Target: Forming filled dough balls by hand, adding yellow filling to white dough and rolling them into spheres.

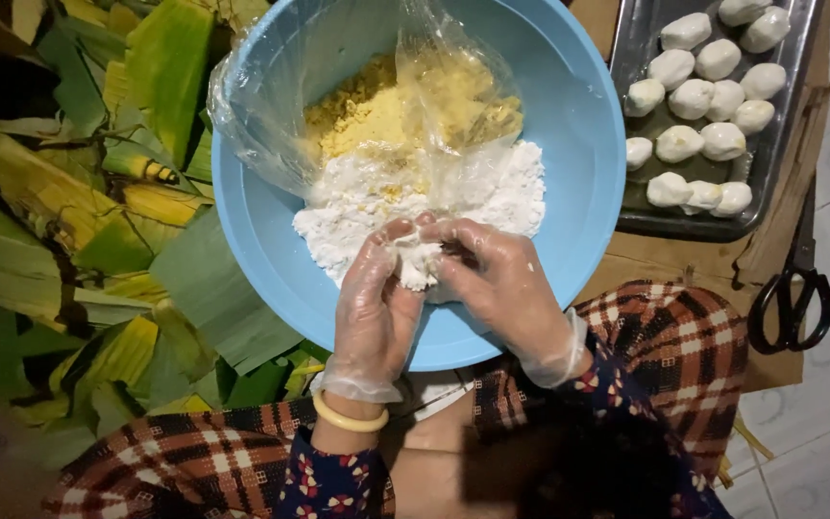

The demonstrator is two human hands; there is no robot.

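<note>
A spread of green and yellow leaves (79,211) covers the whole left side of the view, overlapping in loose layers and running under the edge of a big light-blue bowl (578,144) that sits just in front of my knees. Inside the bowl lies a heap of white dough (501,192), crumbly and floury, and behind it a clear plastic bag (271,115) slumped open with yellow crumbled filling (367,115) spilling onto the white.

To the right of the bowl, a metal tray (646,221) holds about fifteen smooth white dough balls (694,96) in rough rows, touching one another, so a good share of the shaping looks done. Much dough and filling remain in the bowl, so I judge a fair amount is left. Black scissors (794,298) lie on brown cardboard (646,259) beside the tray, near my right knee.

Both my hands wear thin clear gloves and meet over the bowl's near side. My left hand (372,317) cups a small lump of dough (420,264) from below; my right hand (501,288) closes its fingers over it, pinching. A yellow bangle (348,418) circles my left wrist. The bag's loose plastic hangs just behind my fingers; nothing else crowds them.
</note>
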